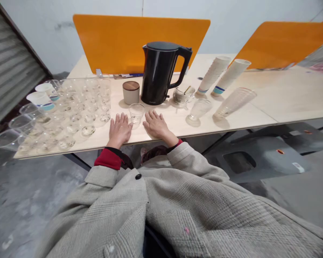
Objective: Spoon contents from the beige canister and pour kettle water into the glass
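My left hand [120,129] lies flat on the wooden table, palm down and holding nothing. Also flat and empty, my right hand [156,123] rests a short way to the right. Between the two stands a clear plastic cup [136,117], upright, with no finger clearly around it. Behind that cup are a black electric kettle [160,73] with its handle to the right and a pale canister [131,96] with a wooden lid. Right of the kettle sits a small glass vessel [179,96] with a strainer-like piece and a gold-coloured utensil.
Many clear cups [70,118], some with dark bits at the bottom, crowd the table's left end beside two paper cups [39,98]. To the right stand paper cup stacks [215,73] and clear cup stacks [234,104]. Orange dividers [110,43] line the back; grey stools [263,154] are below.
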`<state>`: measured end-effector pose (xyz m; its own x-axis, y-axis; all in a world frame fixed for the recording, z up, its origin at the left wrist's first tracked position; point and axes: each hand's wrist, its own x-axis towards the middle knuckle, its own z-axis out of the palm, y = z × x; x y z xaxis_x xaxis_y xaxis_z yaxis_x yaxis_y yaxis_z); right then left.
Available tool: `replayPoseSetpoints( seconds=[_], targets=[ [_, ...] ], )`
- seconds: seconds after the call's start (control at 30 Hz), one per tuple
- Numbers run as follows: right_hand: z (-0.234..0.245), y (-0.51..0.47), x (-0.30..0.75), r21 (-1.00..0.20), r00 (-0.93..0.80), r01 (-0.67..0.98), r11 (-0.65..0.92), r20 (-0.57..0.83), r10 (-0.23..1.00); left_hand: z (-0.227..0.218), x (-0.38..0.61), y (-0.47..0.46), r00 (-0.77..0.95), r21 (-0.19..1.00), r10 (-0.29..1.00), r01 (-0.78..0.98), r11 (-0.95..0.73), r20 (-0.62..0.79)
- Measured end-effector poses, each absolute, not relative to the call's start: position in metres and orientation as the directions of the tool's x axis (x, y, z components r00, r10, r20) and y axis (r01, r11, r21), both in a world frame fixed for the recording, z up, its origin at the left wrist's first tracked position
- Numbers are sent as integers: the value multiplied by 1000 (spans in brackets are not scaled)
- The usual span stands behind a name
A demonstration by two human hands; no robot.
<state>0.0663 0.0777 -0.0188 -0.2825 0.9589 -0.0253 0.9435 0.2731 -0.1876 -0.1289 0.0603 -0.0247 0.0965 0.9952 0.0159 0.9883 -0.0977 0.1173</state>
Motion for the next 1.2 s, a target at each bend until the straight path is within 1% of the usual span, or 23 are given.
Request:
replayPoseSetpoints(
  seconds=[0.17,0.33,0.47,0.6,0.8,0.97,1.2],
  targets=[
    [-17,80,70,-157,-305,943,294,-47,951,-22,-127,59,95,108,995,990,-95,2],
    [-22,81,73,-144,-328,937,319,-48,943,-24,-127,58,92,94,996,991,-94,20],
    [-24,82,72,-158,-322,936,313,-30,946,-26,-127,60,94,82,995,992,-96,32],
    [-21,83,70,-178,-331,931,318,-53,942,-25,-127,60,98,91,995,991,-101,31],
    [-19,84,69,-178,-352,924,338,-56,934,-21,-126,59,86,103,996,991,-87,14],
    [-20,85,69,-187,-342,926,329,-45,939,-19,-125,58,81,91,997,993,-81,9],
    [-23,85,70,-193,-331,928,320,-28,943,-19,-125,58,78,104,997,992,-77,-7]
  ],
)
